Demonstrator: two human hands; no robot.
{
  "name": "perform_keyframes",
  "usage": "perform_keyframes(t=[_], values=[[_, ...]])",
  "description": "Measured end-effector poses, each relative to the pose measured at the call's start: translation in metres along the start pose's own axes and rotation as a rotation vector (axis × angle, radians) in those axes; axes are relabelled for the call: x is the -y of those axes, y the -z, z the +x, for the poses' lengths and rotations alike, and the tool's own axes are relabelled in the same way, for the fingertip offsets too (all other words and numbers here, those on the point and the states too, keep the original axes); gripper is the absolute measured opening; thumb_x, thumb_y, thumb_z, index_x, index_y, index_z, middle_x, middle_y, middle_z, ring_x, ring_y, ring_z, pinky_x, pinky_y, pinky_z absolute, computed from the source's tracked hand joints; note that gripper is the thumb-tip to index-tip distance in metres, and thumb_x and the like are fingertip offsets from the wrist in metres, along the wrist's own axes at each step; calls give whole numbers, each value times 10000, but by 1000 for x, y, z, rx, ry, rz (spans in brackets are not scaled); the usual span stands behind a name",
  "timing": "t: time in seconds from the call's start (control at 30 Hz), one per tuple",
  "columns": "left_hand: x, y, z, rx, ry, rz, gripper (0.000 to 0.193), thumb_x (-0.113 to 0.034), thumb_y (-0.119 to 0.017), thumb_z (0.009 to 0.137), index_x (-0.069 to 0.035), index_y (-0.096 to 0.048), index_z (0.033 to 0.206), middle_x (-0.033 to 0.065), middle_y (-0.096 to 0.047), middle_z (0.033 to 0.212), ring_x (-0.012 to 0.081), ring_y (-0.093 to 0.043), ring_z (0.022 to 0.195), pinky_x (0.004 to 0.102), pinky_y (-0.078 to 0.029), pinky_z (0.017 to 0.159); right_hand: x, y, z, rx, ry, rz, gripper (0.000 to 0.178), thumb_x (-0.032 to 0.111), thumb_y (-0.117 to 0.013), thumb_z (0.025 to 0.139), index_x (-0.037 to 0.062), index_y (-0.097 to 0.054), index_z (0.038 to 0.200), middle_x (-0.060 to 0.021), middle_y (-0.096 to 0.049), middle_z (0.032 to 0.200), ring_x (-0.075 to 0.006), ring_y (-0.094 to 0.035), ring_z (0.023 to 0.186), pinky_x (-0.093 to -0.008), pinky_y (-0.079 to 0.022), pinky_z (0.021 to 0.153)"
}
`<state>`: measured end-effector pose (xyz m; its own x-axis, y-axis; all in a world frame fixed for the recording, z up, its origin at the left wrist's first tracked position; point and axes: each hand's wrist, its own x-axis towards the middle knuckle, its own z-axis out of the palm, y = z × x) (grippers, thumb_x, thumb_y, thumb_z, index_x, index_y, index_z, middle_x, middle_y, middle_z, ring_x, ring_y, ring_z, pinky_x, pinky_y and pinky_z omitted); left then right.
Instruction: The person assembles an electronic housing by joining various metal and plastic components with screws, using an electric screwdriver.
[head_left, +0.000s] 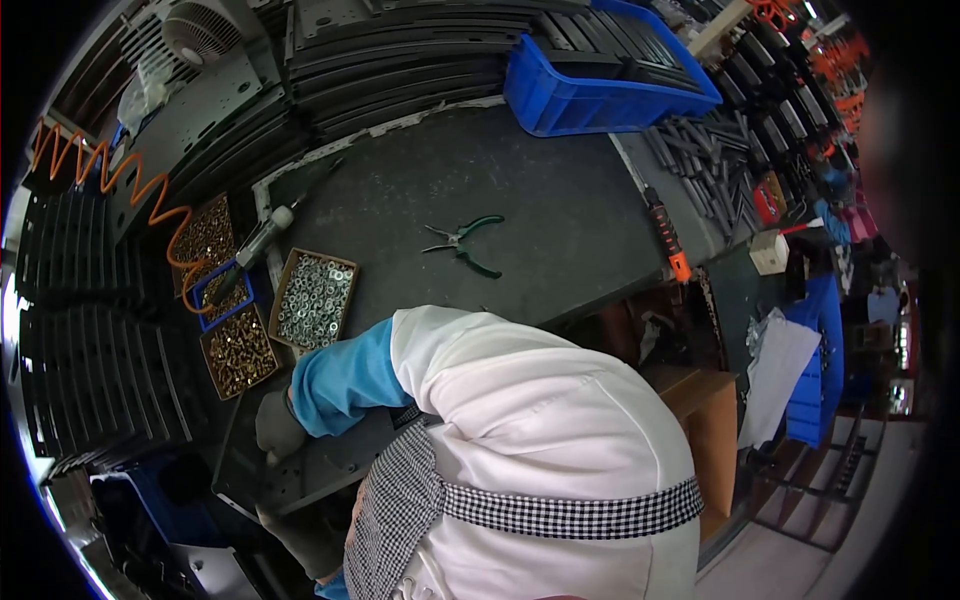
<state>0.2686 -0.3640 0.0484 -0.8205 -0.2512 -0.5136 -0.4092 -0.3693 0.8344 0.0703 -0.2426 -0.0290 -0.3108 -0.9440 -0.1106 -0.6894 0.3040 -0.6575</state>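
My right hand (279,427), in a grey glove and blue sleeve cuff, is over the left part of a dark metal panel (335,468) at the lower left. Its fingers are curled down, and what they hold is too small or hidden to tell. Lower down, my left hand (298,540), also gloved in grey, is at the panel's near corner with its fingertips against the edge. Part of the panel is hidden behind my arm and checked apron. Beside my right hand stand a box of brass-coloured screws (240,352) and a box of silver nuts or washers (315,300).
Green-handled pliers (466,245) lie on the dark worktable (400,190). An orange-black screwdriver (668,235) lies at its right edge. A power driver (265,238) with an orange coiled hose (150,190) rests by the boxes. Behind are stacked panels (400,60) and a blue crate (590,100).
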Motion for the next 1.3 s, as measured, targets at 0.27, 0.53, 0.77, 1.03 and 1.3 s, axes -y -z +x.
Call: perform_keyframes(t=[0.27, 0.53, 0.77, 1.03, 1.3], values=[[9, 3, 6, 39, -86, -90, 620, -495, -528, 1036, -93, -457, 1503, 115, -519, 1490, 280, -479, 1371, 430, -355, 1170, -4, -7, -10, -139, 63, -43, 425, 452, -547, 968, 96, -757, 1063, -157, -745, 1026, -391, -695, 991, -506, -534, 881], [-1, -13, -1, -26, -19, -167, 689, -560, -561, 994, -69, -490, 1473, 124, -550, 1426, 285, -530, 1269, 429, -424, 1094, 6, -4, -11, -69, -41, 37, 558, 561, -461, 1009, 94, -764, 1028, -144, -739, 989, -367, -696, 984, -484, -523, 885], [10, 9, 11, -38, -74, -114, 701, -580, -558, 985, -63, -508, 1455, 109, -557, 1410, 265, -540, 1243, 411, -428, 1080, 22, 20, -20, 96, -133, 32, 513, 518, -462, 1031, 85, -732, 1077, -168, -724, 981, -384, -685, 990, -488, -517, 911], [-8, -18, -1, -37, -14, -97, 663, -592, -492, 997, -75, -552, 1408, 99, -577, 1378, 229, -546, 1233, 385, -432, 1040, 3, 7, -21, 33, -24, 67, 501, 513, -474, 1023, 82, -723, 1077, -202, -711, 1004, -405, -672, 1015, -493, -507, 934], [2, -1, 3, -57, 17, -137, 607, -548, -543, 1007, -88, -550, 1403, 77, -588, 1334, 219, -550, 1192, 365, -430, 1032, -94, 87, -129, -392, -508, -368, 278, 298, -700, 898, 121, -728, 1111, -126, -649, 1186, -350, -617, 1117, -486, -523, 924]])
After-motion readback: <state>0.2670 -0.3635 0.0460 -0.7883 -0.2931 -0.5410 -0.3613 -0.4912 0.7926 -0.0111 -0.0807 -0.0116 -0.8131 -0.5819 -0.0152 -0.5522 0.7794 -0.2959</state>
